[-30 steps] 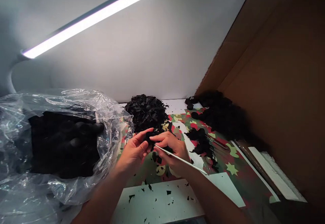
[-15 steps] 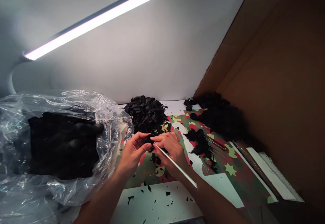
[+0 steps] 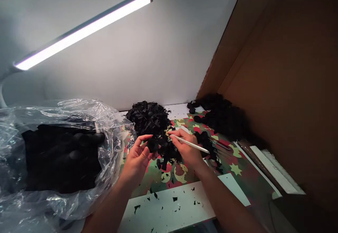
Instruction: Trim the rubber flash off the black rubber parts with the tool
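Observation:
Between the thumb and fingers of my left hand [image 3: 137, 155] is a small round black piece [image 3: 152, 144], cup-like on the side facing me. My right hand [image 3: 186, 148] is closed around a slim white pen-like tool [image 3: 194, 144], whose back end points to the lower right. Its tip is too small to make out. The two hands are a little apart. Below and between them lie loose black scraps [image 3: 169, 152], and behind them rises a heap of black shreds [image 3: 148, 118].
On the left, a clear plastic bag [image 3: 111, 130] holds black domed sheets [image 3: 63, 159]. A dark pile [image 3: 227, 118] lies by the cardboard wall [image 3: 277, 67] on the right. Black flecks dot the white board [image 3: 163, 208] in front. A tube lamp [image 3: 87, 28] glows above.
My right hand has moved right, away from the black piece, and the white tool now lies flatter. My left hand has turned the piece towards me. The view has shifted slightly.

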Tool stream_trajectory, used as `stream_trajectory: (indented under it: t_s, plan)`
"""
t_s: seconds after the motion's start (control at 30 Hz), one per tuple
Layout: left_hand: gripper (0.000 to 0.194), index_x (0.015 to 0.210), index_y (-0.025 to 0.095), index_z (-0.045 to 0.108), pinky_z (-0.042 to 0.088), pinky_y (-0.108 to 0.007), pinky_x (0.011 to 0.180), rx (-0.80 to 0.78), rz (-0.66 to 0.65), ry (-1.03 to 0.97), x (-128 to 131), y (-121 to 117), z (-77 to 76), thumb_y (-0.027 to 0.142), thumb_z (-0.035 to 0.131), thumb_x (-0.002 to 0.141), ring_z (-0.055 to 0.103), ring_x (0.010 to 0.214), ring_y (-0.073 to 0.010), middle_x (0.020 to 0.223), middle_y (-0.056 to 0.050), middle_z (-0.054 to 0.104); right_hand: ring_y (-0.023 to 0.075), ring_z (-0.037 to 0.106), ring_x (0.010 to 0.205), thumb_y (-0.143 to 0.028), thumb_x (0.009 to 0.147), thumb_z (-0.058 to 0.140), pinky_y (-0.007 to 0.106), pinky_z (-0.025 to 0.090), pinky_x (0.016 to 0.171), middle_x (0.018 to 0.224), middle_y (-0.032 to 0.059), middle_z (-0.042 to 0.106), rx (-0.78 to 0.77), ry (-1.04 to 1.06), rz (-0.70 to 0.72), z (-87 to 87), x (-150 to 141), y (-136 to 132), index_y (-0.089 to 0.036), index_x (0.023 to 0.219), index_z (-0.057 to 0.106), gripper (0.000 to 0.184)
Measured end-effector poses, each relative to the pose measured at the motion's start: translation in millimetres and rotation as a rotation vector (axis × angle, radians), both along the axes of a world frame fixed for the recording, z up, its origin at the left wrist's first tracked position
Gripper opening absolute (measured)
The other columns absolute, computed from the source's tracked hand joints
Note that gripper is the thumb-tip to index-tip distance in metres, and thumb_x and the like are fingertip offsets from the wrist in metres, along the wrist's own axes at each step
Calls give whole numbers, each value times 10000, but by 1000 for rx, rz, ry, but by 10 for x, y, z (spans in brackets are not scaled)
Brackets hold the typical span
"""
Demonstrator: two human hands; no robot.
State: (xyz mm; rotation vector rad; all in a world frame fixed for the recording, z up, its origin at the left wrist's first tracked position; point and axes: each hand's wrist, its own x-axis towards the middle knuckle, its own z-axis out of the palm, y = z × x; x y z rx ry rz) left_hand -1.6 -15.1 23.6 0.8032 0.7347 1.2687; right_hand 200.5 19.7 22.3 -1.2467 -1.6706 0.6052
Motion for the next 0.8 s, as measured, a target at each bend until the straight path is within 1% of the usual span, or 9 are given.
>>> stream_trajectory:
  t_s: [0.1,0.23,0.33,0.43,0.53,0.6,0.67,0.73,0.8]
  plan:
    - [360,1084,217,704,516,-268,701,-66,-19,-83,4,11,27,374,825,783,625,722,-142,926,-74,739,205,663,859,-249,941,602,333,492,782,958,35,724,1,-18,117,-41,-49,-12,-227,750,590,192]
    - [475,1091,173,753,537,-252,712,-104,6,-88,-17,35,8,405,886,698,634,724,-136,977,-99,749,170,549,695,-288,995,565,294,420,662,774,12,614,183,-286,229,-184,-178,-36,-224,750,569,253]
    - [524,1082,171,774,546,-216,686,-131,24,-49,-52,41,-34,379,931,627,657,736,-132,1030,-110,760,168,558,741,-152,993,542,288,406,683,865,12,645,268,-553,377,-304,-302,-59,-226,864,624,170]
    - [568,1158,208,754,569,-208,735,-136,41,-35,-95,58,-61,378,922,643,699,845,-160,1050,-106,766,182,593,865,-99,944,614,294,413,742,1006,33,672,276,-696,408,-312,-336,-40,-223,947,639,126]
    - [582,1216,260,729,580,-217,790,-105,54,-47,-120,62,-45,346,909,670,712,930,-175,1073,-89,766,195,604,816,-160,945,633,315,414,778,841,17,674,253,-618,233,-194,-62,-32,-230,846,634,121]
    - [536,1194,260,742,583,-216,779,-95,49,-59,-111,34,-16,345,897,688,714,888,-164,1063,-87,769,216,618,821,-192,967,588,335,418,798,841,32,685,187,-492,-80,-114,333,-65,-236,846,644,140]
    - [529,1183,250,750,585,-224,776,-85,33,-77,-80,-9,10,365,896,688,706,827,-148,1059,-89,769,235,621,843,-165,955,552,340,422,778,920,60,694,70,-492,-326,-97,831,-84,-236,882,658,146]
    - [562,1170,241,757,584,-234,756,-71,7,-97,-37,-48,29,374,920,649,694,777,-141,1050,-91,768,253,628,887,-134,911,563,342,422,771,963,92,694,-117,-607,-445,-156,1311,-46,-217,889,667,136]
    - [553,1133,233,772,577,-235,705,-60,-8,-116,3,-74,43,348,939,619,679,729,-137,1011,-88,770,262,642,901,-125,824,651,332,429,760,929,102,708,-267,-648,-435,-260,1664,34,-198,843,670,78]
